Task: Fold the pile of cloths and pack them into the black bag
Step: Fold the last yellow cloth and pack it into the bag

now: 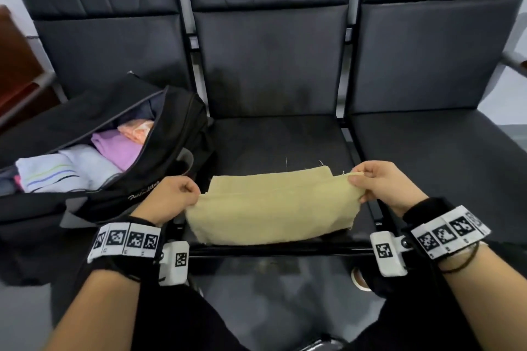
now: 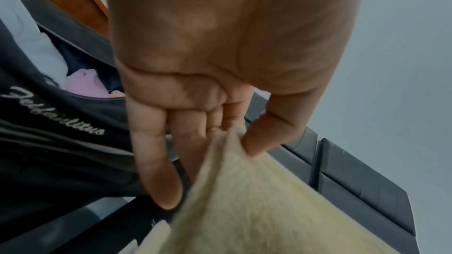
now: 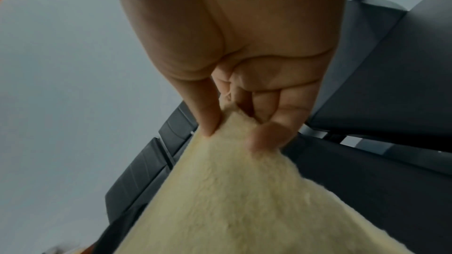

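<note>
Since each grip pinches one top corner, left hand (image 1: 171, 196) and right hand (image 1: 382, 185) keep the cloth (image 1: 271, 208) taut, likely to square its next fold. One beige cloth, partly lying on the middle seat (image 1: 285, 139). One bag (image 1: 171, 134), unzipped on the left seat, ready for packing. At least four folded cloths (image 1: 85, 162) inside. Three seats.

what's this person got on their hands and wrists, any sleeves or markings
Both hands, left hand and right hand, are bare: no gloves. Each wrist carries a black strap with a band of white tiles printed with black square codes, plus a white block-shaped camera unit bearing one more code. The right wrist also has a thin dark hair tie. No sleeves reach the forearms.
</note>
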`<state>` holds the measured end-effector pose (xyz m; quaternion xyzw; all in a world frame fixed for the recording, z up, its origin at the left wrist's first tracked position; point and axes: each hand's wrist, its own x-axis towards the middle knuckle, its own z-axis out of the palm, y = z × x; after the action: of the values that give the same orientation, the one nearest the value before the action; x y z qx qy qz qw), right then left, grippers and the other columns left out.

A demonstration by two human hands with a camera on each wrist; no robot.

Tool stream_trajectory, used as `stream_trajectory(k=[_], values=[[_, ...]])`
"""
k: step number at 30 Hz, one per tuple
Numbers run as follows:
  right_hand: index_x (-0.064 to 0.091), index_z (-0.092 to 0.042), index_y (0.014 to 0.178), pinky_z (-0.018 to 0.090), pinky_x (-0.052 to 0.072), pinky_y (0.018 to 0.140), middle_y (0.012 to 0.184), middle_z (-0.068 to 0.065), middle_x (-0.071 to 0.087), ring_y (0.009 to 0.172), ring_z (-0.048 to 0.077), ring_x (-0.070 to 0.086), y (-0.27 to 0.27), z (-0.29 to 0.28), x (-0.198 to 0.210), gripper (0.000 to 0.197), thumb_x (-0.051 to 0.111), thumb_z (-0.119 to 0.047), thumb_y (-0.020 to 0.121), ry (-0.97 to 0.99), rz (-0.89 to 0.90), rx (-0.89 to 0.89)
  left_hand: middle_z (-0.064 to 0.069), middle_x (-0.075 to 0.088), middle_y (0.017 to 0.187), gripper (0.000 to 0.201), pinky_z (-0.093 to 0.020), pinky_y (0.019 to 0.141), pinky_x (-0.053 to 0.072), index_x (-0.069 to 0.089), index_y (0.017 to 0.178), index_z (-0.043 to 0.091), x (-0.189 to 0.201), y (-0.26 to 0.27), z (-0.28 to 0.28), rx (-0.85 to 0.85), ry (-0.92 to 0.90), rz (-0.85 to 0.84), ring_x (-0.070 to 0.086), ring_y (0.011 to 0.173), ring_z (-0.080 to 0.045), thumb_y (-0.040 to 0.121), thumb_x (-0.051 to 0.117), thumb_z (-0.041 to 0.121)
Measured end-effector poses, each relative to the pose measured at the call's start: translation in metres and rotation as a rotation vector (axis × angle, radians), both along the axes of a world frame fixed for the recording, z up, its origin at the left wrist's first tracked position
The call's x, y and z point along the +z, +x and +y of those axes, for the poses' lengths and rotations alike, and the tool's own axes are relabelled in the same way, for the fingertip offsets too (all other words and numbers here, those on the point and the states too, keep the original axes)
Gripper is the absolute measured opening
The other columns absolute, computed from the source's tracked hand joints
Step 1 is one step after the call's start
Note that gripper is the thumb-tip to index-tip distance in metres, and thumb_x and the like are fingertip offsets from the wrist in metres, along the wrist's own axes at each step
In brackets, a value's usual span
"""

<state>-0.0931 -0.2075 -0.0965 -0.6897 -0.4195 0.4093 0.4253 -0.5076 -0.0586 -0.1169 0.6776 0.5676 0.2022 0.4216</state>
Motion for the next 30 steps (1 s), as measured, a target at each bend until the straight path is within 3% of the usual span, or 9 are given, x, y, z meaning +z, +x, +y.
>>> stream_trajectory(k=[6, 12, 17, 19, 21, 23, 24, 26, 30], values=[[0.066, -0.001, 0.090, 0.025, 0.049, 0.045, 0.074, 0.013, 0.066, 0.056, 0.017, 0.058, 0.006, 0.016, -0.031, 0.009, 0.066, -0.009, 0.093, 0.001, -0.034, -0.127, -0.004, 0.063, 0.065, 0.019, -0.027, 0.059, 0.041, 0.069, 0.076, 0.015, -0.020, 0.015, 0.010, 0.074, 0.055, 0.031, 0.054, 0.059, -0.017, 0.079, 0.063, -0.004], [0.066, -0.006, 0.089, 0.030, 0.049, 0.049, 0.076, 0.013, 0.065, 0.060, 0.023, 0.056, 0.007, 0.045, -0.048, 0.007, 0.065, -0.012, 0.093, 0.026, -0.103, -0.184, 0.001, 0.065, 0.078, 0.018, -0.027, 0.063, 0.042, 0.066, 0.082, 0.022, -0.033, 0.028, 0.031, 0.176, 0.123, 0.041, 0.058, 0.069, -0.013, 0.084, 0.058, 0.007], [0.065, -0.011, 0.082, 0.025, 0.047, 0.045, 0.076, 0.012, 0.065, 0.056, 0.017, 0.056, 0.012, 0.076, -0.057, 0.009, 0.065, -0.013, 0.091, 0.022, -0.181, -0.206, 0.005, 0.065, 0.078, 0.020, -0.026, 0.060, 0.042, 0.064, 0.083, 0.026, -0.041, 0.041, 0.056, 0.225, 0.108, 0.070, 0.059, 0.070, -0.013, 0.084, 0.053, 0.010], [0.066, -0.012, 0.084, 0.031, 0.052, 0.052, 0.081, 0.012, 0.068, 0.063, 0.019, 0.060, 0.014, 0.090, -0.064, 0.007, 0.066, -0.016, 0.090, -0.002, -0.232, -0.220, 0.007, 0.064, 0.080, 0.022, -0.026, 0.062, 0.044, 0.064, 0.087, 0.027, -0.047, 0.048, 0.066, 0.240, 0.106, 0.094, 0.060, 0.073, -0.013, 0.085, 0.052, 0.009], [0.067, -0.013, 0.094, 0.037, 0.056, 0.071, 0.090, 0.006, 0.069, 0.079, 0.021, 0.064, 0.016, 0.100, -0.074, 0.011, 0.067, -0.023, 0.089, -0.103, -0.345, -0.205, 0.005, 0.065, 0.088, 0.024, -0.032, 0.078, 0.051, 0.066, 0.104, 0.020, -0.057, 0.057, 0.070, 0.256, 0.088, 0.115, 0.062, 0.083, -0.017, 0.089, 0.052, 0.006], [0.064, -0.014, 0.112, 0.031, 0.049, 0.084, 0.097, 0.001, 0.065, 0.091, 0.018, 0.060, 0.019, 0.099, -0.090, 0.029, 0.069, -0.030, 0.089, -0.242, -0.443, -0.154, -0.007, 0.065, 0.107, 0.033, -0.036, 0.094, 0.049, 0.061, 0.123, 0.012, -0.069, 0.060, 0.067, 0.255, 0.040, 0.151, 0.062, 0.100, -0.026, 0.090, 0.058, 0.006], [0.061, -0.014, 0.119, 0.028, 0.044, 0.085, 0.099, 0.000, 0.064, 0.093, 0.017, 0.057, 0.020, 0.095, -0.098, 0.036, 0.069, -0.033, 0.089, -0.294, -0.474, -0.126, -0.009, 0.063, 0.114, 0.037, -0.035, 0.094, 0.047, 0.060, 0.126, 0.011, -0.075, 0.058, 0.063, 0.247, 0.018, 0.183, 0.061, 0.105, -0.028, 0.089, 0.061, 0.007], [0.060, -0.016, 0.120, 0.026, 0.041, 0.081, 0.095, -0.004, 0.062, 0.090, 0.016, 0.055, 0.019, 0.084, -0.113, 0.040, 0.068, -0.038, 0.088, -0.350, -0.505, -0.106, -0.008, 0.061, 0.114, 0.034, -0.031, 0.085, 0.043, 0.061, 0.121, 0.015, -0.084, 0.048, 0.053, 0.212, -0.024, 0.264, 0.060, 0.103, -0.025, 0.087, 0.062, 0.010], [0.061, -0.023, 0.095, 0.028, 0.040, 0.066, 0.079, -0.013, 0.061, 0.076, 0.011, 0.057, 0.008, 0.068, -0.130, 0.021, 0.071, -0.037, 0.083, -0.380, -0.501, -0.109, -0.005, 0.064, 0.102, 0.017, -0.029, 0.083, 0.043, 0.066, 0.100, 0.018, -0.088, 0.039, 0.039, 0.134, -0.109, 0.341, 0.060, 0.101, -0.026, 0.087, 0.058, 0.012]])
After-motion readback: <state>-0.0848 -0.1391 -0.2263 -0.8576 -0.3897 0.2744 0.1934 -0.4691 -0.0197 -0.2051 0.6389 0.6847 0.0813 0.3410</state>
